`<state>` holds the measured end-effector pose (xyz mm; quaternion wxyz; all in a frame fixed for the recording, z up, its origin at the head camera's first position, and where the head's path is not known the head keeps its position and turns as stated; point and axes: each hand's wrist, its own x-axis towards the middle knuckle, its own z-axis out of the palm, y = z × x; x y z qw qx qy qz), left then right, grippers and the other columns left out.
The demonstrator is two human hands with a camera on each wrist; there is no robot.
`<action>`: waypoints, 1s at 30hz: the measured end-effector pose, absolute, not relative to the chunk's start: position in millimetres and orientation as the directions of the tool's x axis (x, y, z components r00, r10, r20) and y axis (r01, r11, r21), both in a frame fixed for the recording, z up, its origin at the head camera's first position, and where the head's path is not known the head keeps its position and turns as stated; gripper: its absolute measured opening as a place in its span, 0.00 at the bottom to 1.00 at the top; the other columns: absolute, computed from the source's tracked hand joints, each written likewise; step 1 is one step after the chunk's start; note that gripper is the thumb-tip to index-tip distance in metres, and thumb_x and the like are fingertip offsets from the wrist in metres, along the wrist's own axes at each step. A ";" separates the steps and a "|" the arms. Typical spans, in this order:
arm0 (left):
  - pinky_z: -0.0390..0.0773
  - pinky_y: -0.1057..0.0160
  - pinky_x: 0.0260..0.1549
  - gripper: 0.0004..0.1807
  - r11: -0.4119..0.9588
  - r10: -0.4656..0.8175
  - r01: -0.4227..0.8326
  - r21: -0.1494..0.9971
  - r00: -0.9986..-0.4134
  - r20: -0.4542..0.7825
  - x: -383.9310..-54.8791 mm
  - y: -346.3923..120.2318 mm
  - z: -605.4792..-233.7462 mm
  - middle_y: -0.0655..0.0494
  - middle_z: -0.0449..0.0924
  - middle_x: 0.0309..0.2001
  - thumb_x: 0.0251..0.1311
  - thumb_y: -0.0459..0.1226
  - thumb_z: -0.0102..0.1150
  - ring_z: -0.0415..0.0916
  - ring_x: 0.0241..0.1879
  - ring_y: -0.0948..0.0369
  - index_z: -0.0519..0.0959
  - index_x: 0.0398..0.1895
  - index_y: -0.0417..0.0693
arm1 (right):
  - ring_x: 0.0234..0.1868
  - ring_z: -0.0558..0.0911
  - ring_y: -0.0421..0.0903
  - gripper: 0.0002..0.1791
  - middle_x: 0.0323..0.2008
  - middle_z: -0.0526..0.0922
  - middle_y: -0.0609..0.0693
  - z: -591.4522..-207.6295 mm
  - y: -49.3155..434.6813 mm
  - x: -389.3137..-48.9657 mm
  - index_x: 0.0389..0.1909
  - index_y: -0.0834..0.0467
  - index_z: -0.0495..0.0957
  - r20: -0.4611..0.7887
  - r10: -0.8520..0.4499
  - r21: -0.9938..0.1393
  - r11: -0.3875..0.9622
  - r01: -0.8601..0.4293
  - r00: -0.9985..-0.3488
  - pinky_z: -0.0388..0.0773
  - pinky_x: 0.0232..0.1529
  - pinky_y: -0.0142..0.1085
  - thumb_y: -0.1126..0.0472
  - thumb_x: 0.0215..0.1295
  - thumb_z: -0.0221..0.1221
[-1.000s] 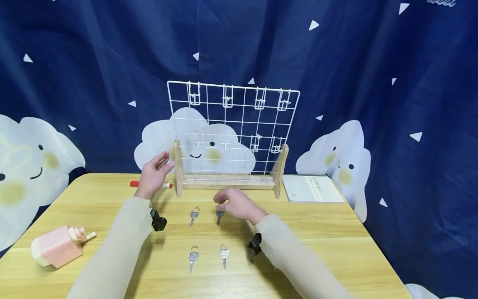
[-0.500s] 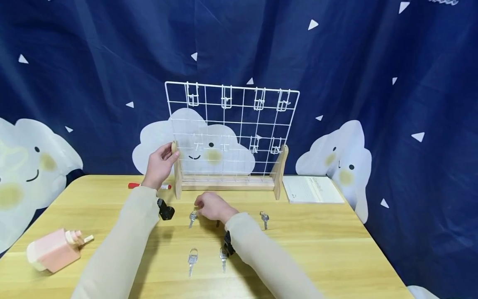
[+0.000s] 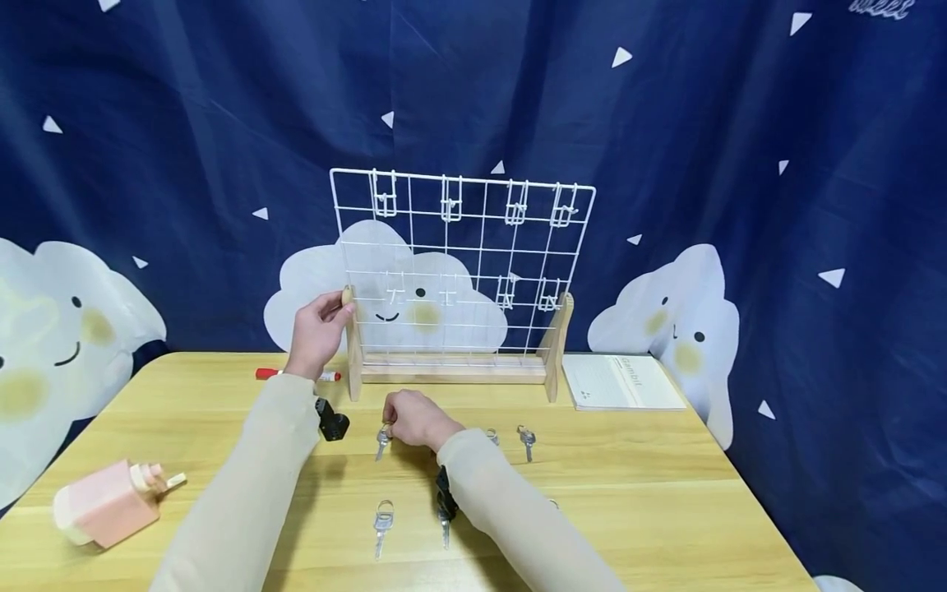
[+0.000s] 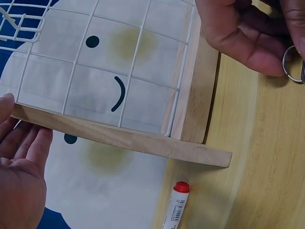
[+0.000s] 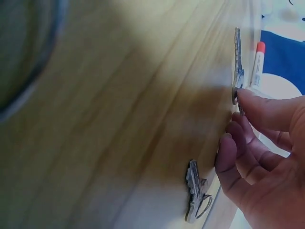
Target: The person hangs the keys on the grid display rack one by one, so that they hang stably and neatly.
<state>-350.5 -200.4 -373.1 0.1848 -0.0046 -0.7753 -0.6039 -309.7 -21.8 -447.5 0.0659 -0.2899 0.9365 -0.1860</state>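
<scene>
My left hand (image 3: 314, 337) grips the top of the left wooden upright (image 4: 114, 137) of a white wire grid rack (image 3: 451, 374). Thumb and fingers lie on either side of the wood in the left wrist view. Low over the table, my right hand (image 3: 418, 419) pinches the ring of a silver key (image 3: 381, 444) in the back row; in the right wrist view the thumb tip covers part of this key (image 5: 238, 69). Another key (image 5: 193, 191) lies beside the hand there. Hooks (image 3: 451, 210) hang on the grid in two rows, with nothing on them.
More keys lie about: two back right, one key (image 3: 527, 444) plainest, and others in front, such as the front left key (image 3: 382, 526). A red-capped marker (image 3: 266, 373) lies behind my left wrist, a pink bottle (image 3: 111, 503) at left, a notebook (image 3: 621, 382) right of the rack.
My left hand has moved right and taken hold of the rack's upright. My right hand has moved left from above the second back-row key to the leftmost one and taken its ring.
</scene>
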 end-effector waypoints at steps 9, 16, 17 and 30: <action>0.70 0.56 0.62 0.25 0.275 -0.215 0.207 0.939 -0.939 0.270 -349.9 -202.8 -375.1 0.42 0.72 0.63 0.72 0.40 0.54 0.69 0.63 0.52 0.69 0.68 0.37 | 0.30 0.76 0.35 0.06 0.26 0.79 0.39 -446.1 -19.4 -309.5 0.31 0.54 0.80 -0.013 -0.562 -0.489 0.725 -0.485 -0.827 0.75 0.36 0.25 0.69 0.62 0.64; 0.70 0.57 0.61 0.25 0.282 -0.210 0.212 0.936 -0.938 0.276 -350.1 -202.2 -374.5 0.41 0.72 0.63 0.72 0.40 0.54 0.70 0.62 0.52 0.70 0.67 0.37 | 0.28 0.75 0.34 0.04 0.25 0.80 0.40 -436.2 -8.5 -307.5 0.30 0.56 0.82 0.040 -0.611 -0.611 0.611 -0.503 -0.791 0.74 0.32 0.24 0.68 0.64 0.64; 0.70 0.57 0.62 0.25 0.281 -0.209 0.211 0.936 -0.939 0.274 -350.1 -202.3 -374.5 0.41 0.72 0.63 0.72 0.40 0.54 0.70 0.62 0.52 0.70 0.67 0.37 | 0.27 0.75 0.34 0.04 0.25 0.80 0.40 -433.8 -6.7 -306.7 0.31 0.56 0.82 0.047 -0.611 -0.630 0.596 -0.498 -0.790 0.74 0.31 0.25 0.68 0.64 0.64; 0.70 0.57 0.62 0.26 0.271 -0.207 0.200 0.942 -0.943 0.260 -349.7 -203.6 -375.1 0.43 0.72 0.64 0.71 0.42 0.55 0.70 0.63 0.53 0.70 0.68 0.39 | 0.29 0.81 0.35 0.04 0.27 0.83 0.42 -393.5 12.0 -294.5 0.34 0.59 0.85 0.139 -0.578 -0.791 0.424 -0.441 -0.804 0.79 0.33 0.28 0.71 0.62 0.63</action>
